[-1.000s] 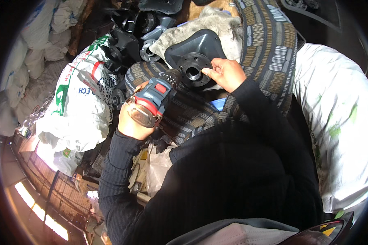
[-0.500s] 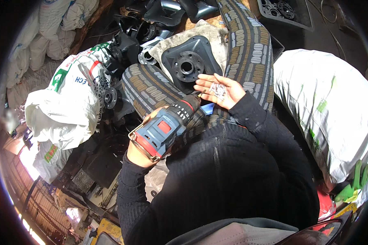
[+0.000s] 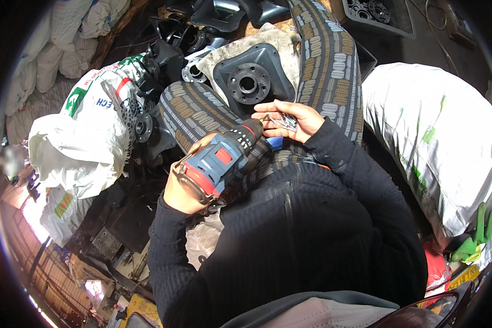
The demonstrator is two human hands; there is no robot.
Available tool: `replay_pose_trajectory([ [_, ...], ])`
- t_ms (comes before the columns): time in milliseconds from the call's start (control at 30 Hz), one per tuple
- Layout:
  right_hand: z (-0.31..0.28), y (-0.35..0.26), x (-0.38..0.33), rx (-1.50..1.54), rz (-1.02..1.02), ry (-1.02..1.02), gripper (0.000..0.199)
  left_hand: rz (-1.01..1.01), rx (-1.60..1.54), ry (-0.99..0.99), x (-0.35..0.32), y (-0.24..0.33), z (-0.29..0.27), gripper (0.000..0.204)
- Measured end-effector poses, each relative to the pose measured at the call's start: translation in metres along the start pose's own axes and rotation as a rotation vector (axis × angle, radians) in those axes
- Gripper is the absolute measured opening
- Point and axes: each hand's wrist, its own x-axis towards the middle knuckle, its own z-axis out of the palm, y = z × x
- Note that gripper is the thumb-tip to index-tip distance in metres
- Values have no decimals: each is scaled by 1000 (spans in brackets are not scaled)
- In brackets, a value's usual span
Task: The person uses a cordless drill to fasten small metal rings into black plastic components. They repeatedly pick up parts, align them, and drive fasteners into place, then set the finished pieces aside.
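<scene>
My left hand (image 3: 181,190) is wrapped round a blue, red and black cordless drill (image 3: 215,163), whose nose points up and right. The drill's bit end meets the fingers of my right hand (image 3: 307,119). That hand is cupped palm up, with several small silvery screws (image 3: 288,122) lying in it. Just beyond the hands, a square black plate with rounded corners (image 3: 282,64) lies on a pale cloth (image 3: 216,61). A round flange (image 3: 248,83) with a central hole and bolt holes sits on the plate. Whether the bit touches a screw is hard to make out.
My patterned trouser legs (image 3: 331,71) frame the plate. Big white sacks stand at left (image 3: 101,126) and right (image 3: 426,126). More black flanged parts (image 3: 167,60) are heaped at the far left. A dark crate (image 3: 374,16) holds rings at the far right. A green glove (image 3: 473,238) lies at lower right.
The drill's nose has come up to my right hand's fingers. My right hand has curled a little more round the screws. The plate looks unmoved apart from a slight shift of the view.
</scene>
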Motion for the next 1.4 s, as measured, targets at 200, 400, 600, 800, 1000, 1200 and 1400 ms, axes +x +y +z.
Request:
replay_pose_trajectory([
  [200,-12,9,1,-118,11,101,31,7,-133,79,-6,8,-11,36],
  [400,-25,4,1,-269,131,31,22,123,0,44,-13,-10,-2,38],
  [600,-34,-6,6,-345,298,-130,24,-109,-301,-132,-18,0,-5,43],
  [800,-25,2,8,-121,-3,260,36,-68,-21,13,-16,-14,-4,41],
  [1000,-23,0,29,-171,-349,510,32,-44,17,191,9,-27,-5,31],
  [1200,-32,-1,63,-476,-416,640,33,-105,-122,89,19,-34,-7,50],
  [1400,-49,-1,74,-436,-328,533,24,-250,-215,-49,33,-29,-20,54],
])
